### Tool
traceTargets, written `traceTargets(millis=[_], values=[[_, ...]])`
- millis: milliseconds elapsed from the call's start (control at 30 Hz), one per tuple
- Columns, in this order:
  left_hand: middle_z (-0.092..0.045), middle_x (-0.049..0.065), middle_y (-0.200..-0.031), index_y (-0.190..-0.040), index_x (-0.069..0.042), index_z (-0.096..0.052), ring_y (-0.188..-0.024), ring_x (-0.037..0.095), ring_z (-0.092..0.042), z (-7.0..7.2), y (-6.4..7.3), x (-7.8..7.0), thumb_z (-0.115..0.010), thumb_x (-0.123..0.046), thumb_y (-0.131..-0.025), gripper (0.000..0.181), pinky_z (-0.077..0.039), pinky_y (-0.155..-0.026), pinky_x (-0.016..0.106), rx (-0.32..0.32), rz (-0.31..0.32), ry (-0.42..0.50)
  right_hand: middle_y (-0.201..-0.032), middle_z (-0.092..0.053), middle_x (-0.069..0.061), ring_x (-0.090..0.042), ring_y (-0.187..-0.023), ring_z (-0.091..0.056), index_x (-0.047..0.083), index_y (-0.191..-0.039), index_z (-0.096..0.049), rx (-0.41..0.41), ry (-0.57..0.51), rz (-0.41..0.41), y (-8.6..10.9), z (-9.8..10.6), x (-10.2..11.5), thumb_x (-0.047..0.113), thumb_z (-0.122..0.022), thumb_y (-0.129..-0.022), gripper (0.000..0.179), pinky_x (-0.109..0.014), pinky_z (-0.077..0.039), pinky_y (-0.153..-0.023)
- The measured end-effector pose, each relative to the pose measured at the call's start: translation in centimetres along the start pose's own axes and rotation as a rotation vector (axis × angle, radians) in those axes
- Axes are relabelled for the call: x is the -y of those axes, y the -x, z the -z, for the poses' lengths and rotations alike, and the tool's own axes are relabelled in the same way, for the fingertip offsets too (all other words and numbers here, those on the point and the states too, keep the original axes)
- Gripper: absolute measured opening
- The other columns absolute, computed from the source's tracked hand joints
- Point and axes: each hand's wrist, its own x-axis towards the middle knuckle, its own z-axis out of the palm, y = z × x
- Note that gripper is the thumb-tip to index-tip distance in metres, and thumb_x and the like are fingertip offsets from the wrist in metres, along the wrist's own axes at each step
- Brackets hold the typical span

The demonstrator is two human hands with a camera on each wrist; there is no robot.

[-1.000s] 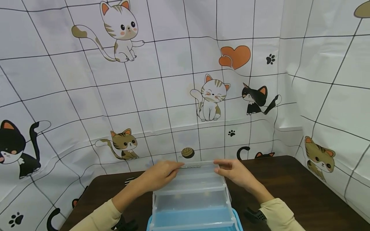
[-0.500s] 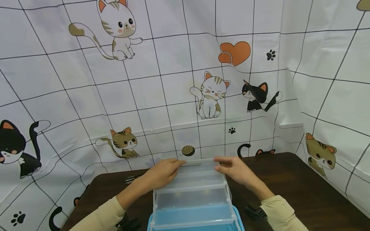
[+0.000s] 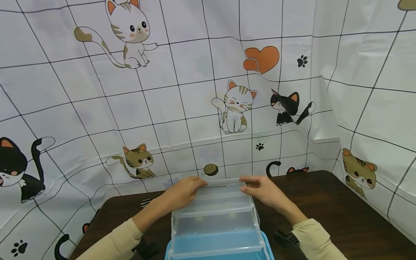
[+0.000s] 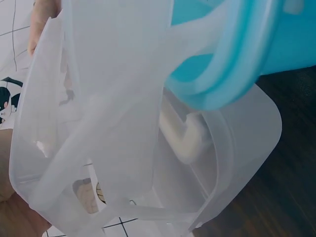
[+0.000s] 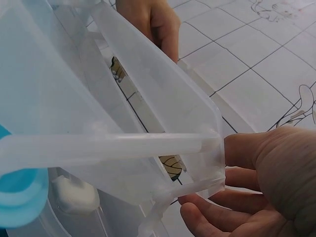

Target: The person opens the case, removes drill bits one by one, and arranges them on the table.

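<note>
A translucent, tiered plastic storage box (image 3: 214,225) with a light blue base (image 3: 269,243) stands at the table's near middle, its trays unfolded in steps. My left hand (image 3: 182,194) grips the upper tray's far left corner, the thumb underneath. At the far right corner my right hand (image 3: 264,193) pinches the tray's edge between thumb and fingers; the right wrist view shows the fingers (image 5: 212,217) curled beneath the corner. Cloudy white side arms (image 5: 103,150) link the tiers. Inside the lower part lies a white object (image 4: 185,138), blurred through the plastic.
The dark wood table (image 3: 312,202) runs back to a white wall cloth (image 3: 182,90) printed with cats and a grid. Thin black-and-silver items (image 3: 146,203) lie beyond my left forearm. More cloth (image 3: 373,108) closes off the right side.
The head view has shifted slightly. Both hands keep their hold on the tray's far corners, with only a small shift of the left fingers; the storage box stays in place.
</note>
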Motion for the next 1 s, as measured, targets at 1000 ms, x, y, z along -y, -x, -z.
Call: traceTargets(millis=[1000], values=[[-0.063,-0.001,-0.092,-0.098,-0.01,-0.071,-0.083,0.011,-0.056,0.4,-0.5,0.9,-0.066,-0.007,-0.086,0.014,-0.047,-0.066,0.021,-0.011,-0.035,0.108,-0.129,-0.052,-0.004,-0.019,-0.112,-0.051,0.009,-0.129,-0.055,-0.005,-0.01,-0.055,0.2,0.0,0.7,0.033,-0.063,-0.088,0.048,-0.044,-0.042,-0.09]])
